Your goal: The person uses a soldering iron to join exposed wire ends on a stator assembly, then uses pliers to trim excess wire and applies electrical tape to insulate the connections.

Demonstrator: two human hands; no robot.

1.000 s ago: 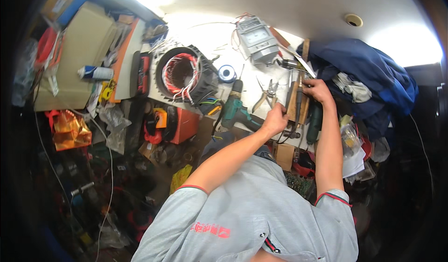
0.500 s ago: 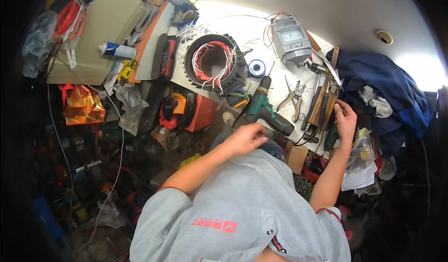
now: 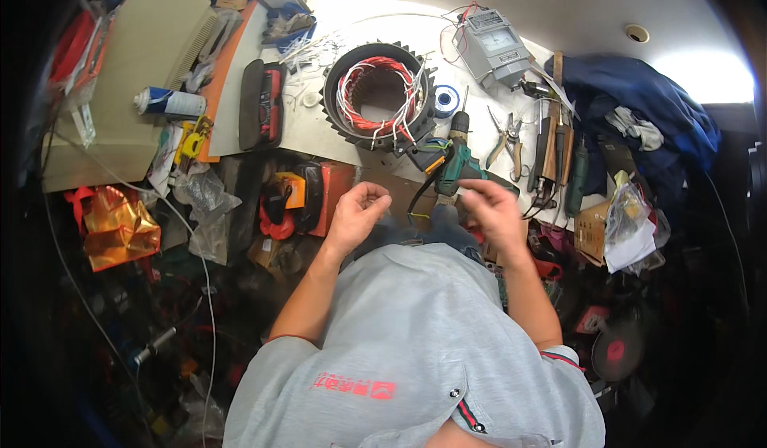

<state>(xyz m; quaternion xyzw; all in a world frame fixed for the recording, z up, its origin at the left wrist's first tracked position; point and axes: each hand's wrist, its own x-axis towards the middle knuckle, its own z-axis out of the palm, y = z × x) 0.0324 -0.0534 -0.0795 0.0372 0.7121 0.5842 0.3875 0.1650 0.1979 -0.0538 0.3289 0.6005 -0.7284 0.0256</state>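
Observation:
My left hand is in front of the bench edge, fingers curled and thumb against them; anything in the pinch is hidden. Opposite it, my right hand is blurred by motion beside a green cordless drill, and its finger state is unclear. Both hands hover over my lap, apart from each other. Beyond them on the bench stands a black finned motor housing with red and white windings inside. A solder spool sits at its right, near pliers.
An analog meter stands at the back right. Soldering irons and a green rotary tool lie beside dark blue cloth. A red multimeter in its case, a spray can and hanging cables are at left.
My right hand has left the tools at the right bench edge and come in toward the middle. My left hand has moved left, away from the drill's battery. The view has shifted slightly.

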